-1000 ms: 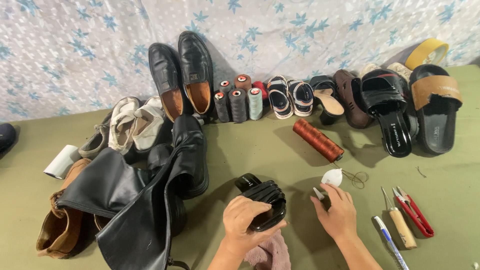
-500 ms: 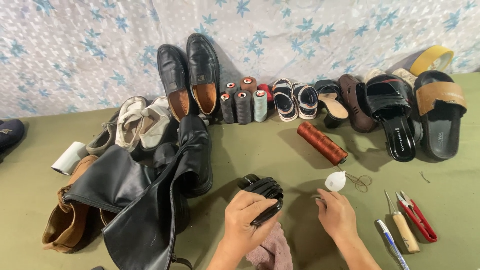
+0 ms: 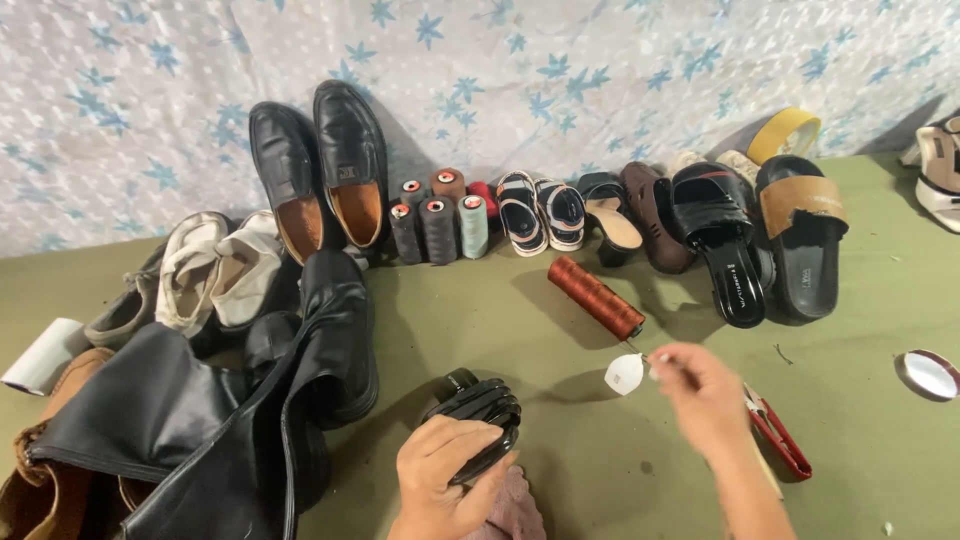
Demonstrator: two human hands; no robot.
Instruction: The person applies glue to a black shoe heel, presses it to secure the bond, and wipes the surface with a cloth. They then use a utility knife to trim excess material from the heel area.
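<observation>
Near the green tabletop's (image 3: 560, 330) front edge, our left hand (image 3: 440, 480) grips a glossy black strappy sandal (image 3: 478, 412); our blurred right hand (image 3: 705, 395) pinches something beside a small white piece (image 3: 625, 373).

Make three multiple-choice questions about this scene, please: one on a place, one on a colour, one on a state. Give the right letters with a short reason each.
1. Where does the rust-red thread spool lie?
A. On the green table in front of the row of sandals
B. Inside the tall black boot
C. In the left hand

2. What colour are the handles of the cutters beside the right hand?
A. Blue
B. Red
C. White

3. What is the left hand doing?
A. Resting flat on the table
B. Gripping a black shoe
C. Holding scissors

Answers: 1 A, the spool lies on its side on the table, alone. 2 B, the handles show red. 3 B, the fingers wrap the black shoe.
</observation>
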